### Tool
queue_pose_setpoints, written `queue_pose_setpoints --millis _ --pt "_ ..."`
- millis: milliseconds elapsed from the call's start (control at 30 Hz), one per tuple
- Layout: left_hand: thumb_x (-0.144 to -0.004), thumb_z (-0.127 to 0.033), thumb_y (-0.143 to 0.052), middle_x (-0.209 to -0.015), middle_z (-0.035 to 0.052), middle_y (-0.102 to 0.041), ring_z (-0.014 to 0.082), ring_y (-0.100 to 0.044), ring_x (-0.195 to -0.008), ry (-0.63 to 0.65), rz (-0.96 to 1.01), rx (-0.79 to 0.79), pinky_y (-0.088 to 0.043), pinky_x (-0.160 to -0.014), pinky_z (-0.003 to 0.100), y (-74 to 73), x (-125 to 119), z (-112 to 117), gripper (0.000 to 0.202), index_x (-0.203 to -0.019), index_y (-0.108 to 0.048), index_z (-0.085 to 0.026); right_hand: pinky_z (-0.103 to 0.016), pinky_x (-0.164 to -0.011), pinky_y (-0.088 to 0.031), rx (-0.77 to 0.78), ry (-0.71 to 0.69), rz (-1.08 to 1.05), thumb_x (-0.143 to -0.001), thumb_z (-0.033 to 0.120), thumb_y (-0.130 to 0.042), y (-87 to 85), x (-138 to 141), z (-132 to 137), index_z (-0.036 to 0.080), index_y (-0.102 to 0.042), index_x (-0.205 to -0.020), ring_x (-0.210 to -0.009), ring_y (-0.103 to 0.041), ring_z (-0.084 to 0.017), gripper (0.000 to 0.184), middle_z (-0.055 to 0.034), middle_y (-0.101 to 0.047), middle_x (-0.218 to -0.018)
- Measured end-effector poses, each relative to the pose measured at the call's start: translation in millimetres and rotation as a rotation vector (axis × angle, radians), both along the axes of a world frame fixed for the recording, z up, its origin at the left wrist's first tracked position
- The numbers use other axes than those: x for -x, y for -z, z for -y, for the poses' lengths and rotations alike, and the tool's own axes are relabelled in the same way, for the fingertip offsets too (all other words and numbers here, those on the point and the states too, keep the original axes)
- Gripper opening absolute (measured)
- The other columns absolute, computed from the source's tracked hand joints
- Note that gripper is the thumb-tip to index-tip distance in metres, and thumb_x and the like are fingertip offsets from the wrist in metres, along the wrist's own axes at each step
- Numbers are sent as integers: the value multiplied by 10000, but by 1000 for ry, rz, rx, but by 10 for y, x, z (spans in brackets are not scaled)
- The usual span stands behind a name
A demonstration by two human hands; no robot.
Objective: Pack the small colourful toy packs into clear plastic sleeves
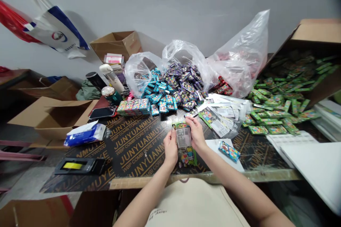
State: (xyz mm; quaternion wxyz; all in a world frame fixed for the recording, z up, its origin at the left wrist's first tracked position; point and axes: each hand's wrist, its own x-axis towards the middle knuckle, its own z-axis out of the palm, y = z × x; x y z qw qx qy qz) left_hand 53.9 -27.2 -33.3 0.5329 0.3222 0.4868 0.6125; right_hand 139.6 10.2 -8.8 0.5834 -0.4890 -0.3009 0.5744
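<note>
Both my hands grip one clear plastic sleeve with a printed card (184, 143) over the dark table (133, 145). My left hand (170, 148) holds its left edge, fingers curled. My right hand (196, 133) pinches its right edge and top. A small blue box (229, 150) lies on white paper just right of my right wrist. Behind the hands lies a heap of blue and purple small boxes (173, 88) spilling from clear bags, and a fan of printed sleeves (221, 115).
Green boxes (277, 108) spill from a tipped carton at right. A row of boxes (133, 106), a phone (102, 112), bottles (112, 78), a tissue pack (85, 134) and a tape dispenser (80, 165) sit left. Open cartons (55, 117) stand at far left.
</note>
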Motion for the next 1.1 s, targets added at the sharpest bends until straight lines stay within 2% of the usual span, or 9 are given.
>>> queue_pose_setpoints --millis 100,267,367,433,533,600,700,900,1100 --pt "-756 -477 -534 -805 57 -674 170 -625 -762 -8 229 92 -465 -678 262 -22 -41 16 393 -899 -616 -120 -276 -500 -466 67 -47 -51 -608 280 -644 -11 -76 27 208 -501 -936 -565 -617 -187 365 17 -657 -643" --pt "-667 -340 -599 -730 49 -679 150 -620 -647 102 258 219 -460 -610 254 -131 107 -97 261 -792 -646 -116 -327 -573 -490 93 -95 -199 -658 274 -556 -10 -231 69 235 -472 -983 -662 -656 -212 337 2 -689 -734" --pt "-598 -230 -627 -709 32 -673 124 -594 -582 162 194 205 -439 -567 236 -223 207 -170 210 -783 -654 -134 -357 -621 -498 134 -213 -195 -633 222 -555 -11 -292 49 210 -521 -961 -706 -659 -226 329 -32 -701 -786" --pt "-566 -174 -649 -679 7 -658 104 -568 -563 170 131 166 -417 -554 216 -287 254 -189 173 -737 -656 -151 -344 -634 -494 104 -248 -121 -627 201 -560 -9 -330 46 190 -578 -871 -705 -653 -214 246 -40 -703 -797" --pt "-564 -172 -691 -671 14 -647 125 -574 -646 201 -73 34 -419 -624 226 -363 300 -184 73 -630 -666 -152 -330 -704 -480 -86 -196 96 -663 197 -552 5 -406 87 184 -646 -741 -736 -637 -192 123 -34 -701 -807" --pt "-594 -224 -703 -695 38 -657 155 -586 -701 243 -286 -84 -426 -670 251 -392 326 -189 78 -607 -675 -152 -339 -774 -462 -230 -168 225 -698 210 -546 22 -466 129 200 -679 -722 -782 -628 -193 135 -25 -700 -815" --pt "-598 -278 -715 -661 45 -655 164 -584 -640 301 -492 -139 -430 -626 266 -415 363 -239 139 -615 -672 -147 -357 -804 -451 -306 -160 318 -733 266 -566 51 -537 169 217 -709 -745 -810 -624 -208 151 -26 -701 -798" --pt "-573 -241 -726 -622 25 -650 134 -563 -571 407 -389 -28 -427 -584 246 -458 358 -348 160 -684 -688 -132 -309 -667 -473 -232 -220 308 -667 317 -683 55 -587 94 196 -700 -824 -681 -614 -176 199 -25 -695 -762" --pt "-582 -226 -716 -584 22 -640 114 -541 -543 406 -402 -30 -410 -553 225 -471 323 -352 121 -637 -689 -122 -254 -590 -447 -268 -294 321 -668 334 -681 58 -638 33 178 -667 -710 -592 -568 -126 162 2 -646 -651"
